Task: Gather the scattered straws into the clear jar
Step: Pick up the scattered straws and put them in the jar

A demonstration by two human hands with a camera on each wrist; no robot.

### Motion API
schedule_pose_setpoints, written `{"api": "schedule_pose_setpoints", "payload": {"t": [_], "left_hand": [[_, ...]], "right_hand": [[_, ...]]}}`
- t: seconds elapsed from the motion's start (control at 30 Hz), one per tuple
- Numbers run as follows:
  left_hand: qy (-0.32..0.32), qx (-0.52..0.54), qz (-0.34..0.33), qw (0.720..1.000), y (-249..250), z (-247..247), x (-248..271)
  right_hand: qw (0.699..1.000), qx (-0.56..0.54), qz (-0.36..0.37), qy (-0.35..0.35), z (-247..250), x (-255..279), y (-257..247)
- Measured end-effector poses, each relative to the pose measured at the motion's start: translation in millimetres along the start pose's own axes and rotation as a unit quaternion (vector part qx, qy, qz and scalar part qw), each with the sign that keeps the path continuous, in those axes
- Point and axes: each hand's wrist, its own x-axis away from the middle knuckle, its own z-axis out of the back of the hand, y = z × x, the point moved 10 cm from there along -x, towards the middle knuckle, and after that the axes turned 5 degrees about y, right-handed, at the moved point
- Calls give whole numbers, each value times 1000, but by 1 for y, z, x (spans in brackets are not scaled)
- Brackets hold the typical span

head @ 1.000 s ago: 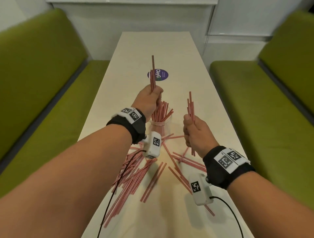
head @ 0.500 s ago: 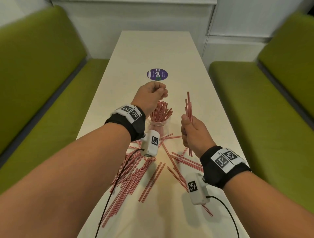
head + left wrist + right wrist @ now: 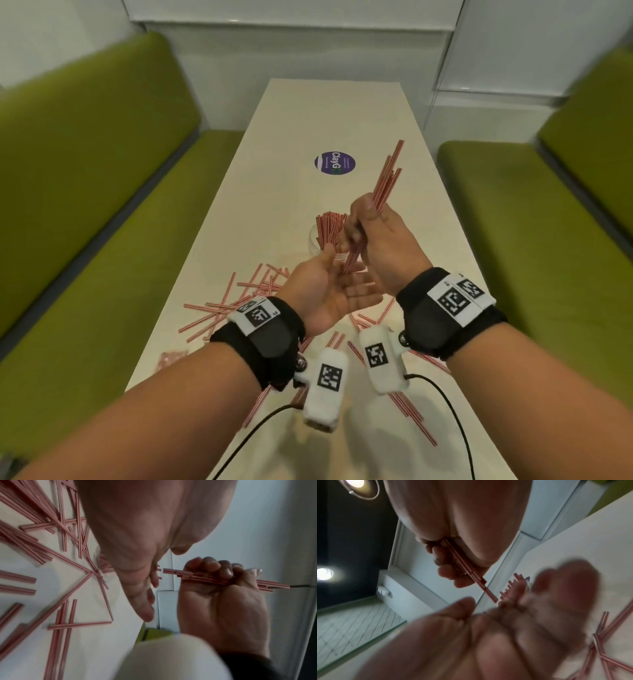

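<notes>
My right hand (image 3: 364, 224) grips a bundle of red-and-white straws (image 3: 385, 181), tilted up to the right just in front of the clear jar (image 3: 313, 240). The jar stands mid-table with several straws (image 3: 329, 228) upright in it. My left hand (image 3: 337, 279) is open, palm up, under the bundle's lower ends and close to or touching them. In the left wrist view the right hand's fingers (image 3: 209, 566) curl round the bundle (image 3: 193, 576). The right wrist view shows the same grip (image 3: 462, 563). Several loose straws (image 3: 236, 301) lie scattered on the table near me.
The long white table (image 3: 308, 116) has green benches on the left (image 3: 85, 212) and right (image 3: 534, 219). A round purple sticker (image 3: 334, 163) lies beyond the jar. More loose straws (image 3: 411, 407) and the wrist cameras' black cables (image 3: 445, 404) are at the near end.
My left hand has left the space above the jar, come down and turned palm up under the bundle. The right hand has carried its bundle left toward the jar and tilted it.
</notes>
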Motion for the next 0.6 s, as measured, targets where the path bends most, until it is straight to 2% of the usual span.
{"api": "schedule_pose_setpoints", "payload": {"t": [0.07,0.2,0.33,0.43,0.5,0.53,0.57,0.6], "left_hand": [[-29,24,-13,999,3,-6,2],[-35,48,-34,998,6,-1,5],[-29,36,-49,998,8,3,2],[-10,-1,-45,999,8,11,-2],[38,-75,-43,996,14,25,-3],[81,-130,-66,986,26,37,-3],[131,-202,-109,965,43,50,0],[185,-285,-164,926,64,61,4]], "right_hand": [[999,33,-8,3,-3,5,5],[999,38,-26,22,-4,8,10],[998,52,-17,43,-3,7,14],[997,49,-36,47,-6,3,23],[997,13,-52,61,0,-6,28],[995,-15,-56,80,9,-14,28],[992,-40,-58,103,19,-21,28],[988,-62,-61,125,29,-28,29]]}}
